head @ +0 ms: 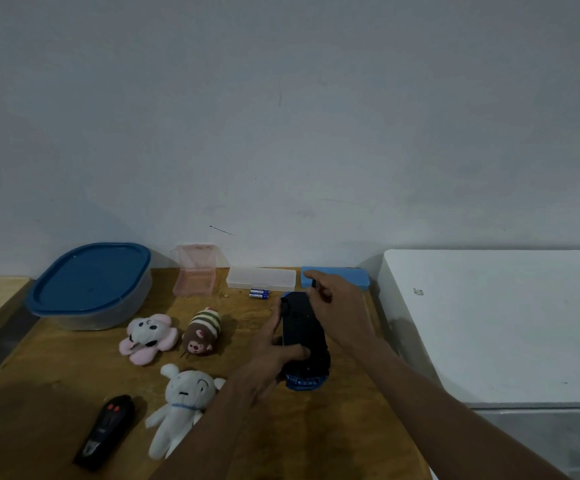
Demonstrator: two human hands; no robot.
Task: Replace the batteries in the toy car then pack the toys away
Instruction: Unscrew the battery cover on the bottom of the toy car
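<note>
A dark toy car (301, 327) with a blue end lies upside down on the wooden table (56, 393). My left hand (268, 355) grips its left side and middle. My right hand (337, 303) is over the car's far end, with a small dark piece (313, 283) pinched between thumb and fingers; what the piece is cannot be told. Two blue-and-white batteries (259, 293) lie side by side just left of the car's far end. A black remote (106, 431) with red buttons lies at the near left.
Three plush toys sit left of the car: pink-white (148, 336), brown striped (202, 332), white (181, 403). At the back stand a blue-lidded tub (89, 284), an open pink box (195, 270), a clear case (261, 278) and a blue box (354, 276). A white appliance (489, 323) borders the right.
</note>
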